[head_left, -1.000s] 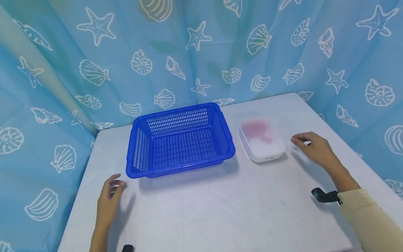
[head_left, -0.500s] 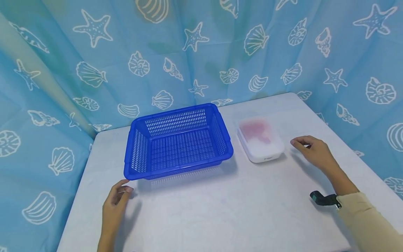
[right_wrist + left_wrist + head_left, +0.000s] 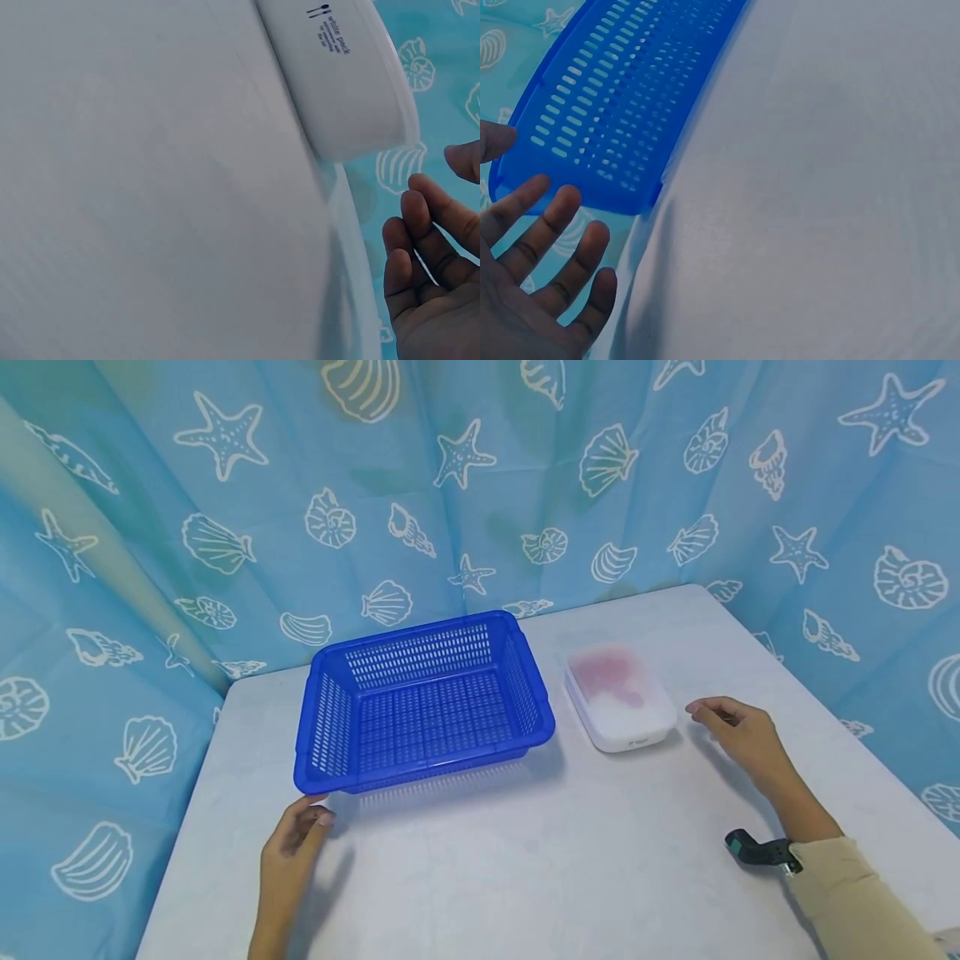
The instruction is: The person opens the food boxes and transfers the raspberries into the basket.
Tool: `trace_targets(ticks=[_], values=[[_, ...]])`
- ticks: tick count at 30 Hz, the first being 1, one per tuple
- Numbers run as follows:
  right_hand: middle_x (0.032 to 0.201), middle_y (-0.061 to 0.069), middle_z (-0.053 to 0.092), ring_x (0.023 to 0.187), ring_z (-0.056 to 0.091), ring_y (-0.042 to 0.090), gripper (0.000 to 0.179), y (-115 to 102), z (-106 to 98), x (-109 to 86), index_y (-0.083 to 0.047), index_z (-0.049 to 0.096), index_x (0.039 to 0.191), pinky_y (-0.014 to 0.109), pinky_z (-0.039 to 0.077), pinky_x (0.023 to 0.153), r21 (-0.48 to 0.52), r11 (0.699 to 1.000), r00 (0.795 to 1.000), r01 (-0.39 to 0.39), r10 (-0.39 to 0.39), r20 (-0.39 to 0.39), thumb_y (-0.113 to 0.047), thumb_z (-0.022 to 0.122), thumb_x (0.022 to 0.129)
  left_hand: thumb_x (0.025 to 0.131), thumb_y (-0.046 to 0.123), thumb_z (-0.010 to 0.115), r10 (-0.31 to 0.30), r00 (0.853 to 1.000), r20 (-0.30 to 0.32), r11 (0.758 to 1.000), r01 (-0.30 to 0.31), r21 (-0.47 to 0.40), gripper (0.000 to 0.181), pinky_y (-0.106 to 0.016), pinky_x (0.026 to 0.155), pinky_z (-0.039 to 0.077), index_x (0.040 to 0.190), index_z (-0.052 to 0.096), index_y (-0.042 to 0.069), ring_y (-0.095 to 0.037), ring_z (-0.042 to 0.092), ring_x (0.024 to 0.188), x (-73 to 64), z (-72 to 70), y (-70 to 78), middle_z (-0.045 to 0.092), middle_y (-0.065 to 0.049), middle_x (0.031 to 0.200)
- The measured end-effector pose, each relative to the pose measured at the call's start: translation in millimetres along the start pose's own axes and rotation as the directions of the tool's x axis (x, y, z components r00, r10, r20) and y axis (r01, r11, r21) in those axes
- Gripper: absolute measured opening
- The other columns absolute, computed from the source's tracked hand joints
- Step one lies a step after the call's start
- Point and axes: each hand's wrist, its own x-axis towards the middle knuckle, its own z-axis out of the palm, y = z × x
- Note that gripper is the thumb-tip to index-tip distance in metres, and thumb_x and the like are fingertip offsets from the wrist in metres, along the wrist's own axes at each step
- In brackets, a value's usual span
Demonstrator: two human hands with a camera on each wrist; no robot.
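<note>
A blue slotted plastic basket [image 3: 431, 766] stands on the white table, nothing visible inside it. My left hand [image 3: 295, 842] is at its near left corner, fingers loosely bent and spread, holding nothing; in the left wrist view the fingertips [image 3: 568, 196] overlap the basket's end wall [image 3: 577, 180]. Right of the basket sits a white food container [image 3: 626, 714] with a translucent lid, something pink showing through it. Just right of that container hovers my right hand [image 3: 738, 735], its fingers relaxed and gripping nothing. Small dark print marks the container's side [image 3: 345, 82] in the right wrist view.
A white cloth covers the table [image 3: 480, 868]. Behind and along both sides hangs a blue curtain [image 3: 450, 510] with white shell and starfish prints. A black wrist camera [image 3: 757, 849] sticks out from the right sleeve.
My left hand has moved right, in toward the basket's near left corner. The right hand has shifted slightly nearer and stays beside the container. Basket and container keep their places on the table.
</note>
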Motion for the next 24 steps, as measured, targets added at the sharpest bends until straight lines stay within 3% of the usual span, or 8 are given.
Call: trace_targets(ticks=[4, 11, 24], values=[[0.108, 0.003, 0.061, 0.095, 0.051, 0.008, 0.048, 3, 7, -1.7, -0.016, 0.062, 0.112, 0.011, 0.042, 0.068, 0.035, 0.999, 0.999, 0.004, -0.002, -0.043, -0.055, 0.045, 0.090, 0.090, 0.016, 0.059, 0.009, 0.999, 0.045, 0.999, -0.007, -0.047, 0.028, -0.015, 0.078, 0.043, 0.118, 0.059, 0.012, -0.014, 0.061, 0.088, -0.7, 2.6, -2.4, 0.064, -0.005, 0.096], [0.099, -0.002, 0.063, 0.092, 0.053, 0.014, 0.046, 4, 21, -3.6, -0.010, 0.064, 0.109, 0.013, 0.043, 0.068, 0.157, 0.988, 0.995, -0.003, 0.019, -0.100, -0.049, 0.048, 0.091, 0.091, 0.011, 0.058, 0.061, 0.995, 0.085, 0.994, -0.053, -0.092, 0.030, -0.017, 0.075, 0.046, 0.121, 0.057, 0.009, -0.019, 0.061, 0.086, -2.5, 6.6, -4.0, 0.063, -0.010, 0.096], [0.098, -0.001, 0.064, 0.092, 0.051, 0.013, 0.049, 6, 29, -3.5, -0.010, 0.065, 0.105, 0.013, 0.040, 0.070, 0.156, 0.988, 0.992, -0.018, 0.037, -0.120, -0.053, 0.047, 0.089, 0.091, 0.008, 0.056, 0.102, 0.984, 0.144, 0.986, -0.081, -0.143, 0.031, -0.025, 0.070, 0.049, 0.122, 0.055, 0.005, -0.018, 0.060, 0.084, -7.1, 12.5, 0.7, 0.060, -0.014, 0.096]])
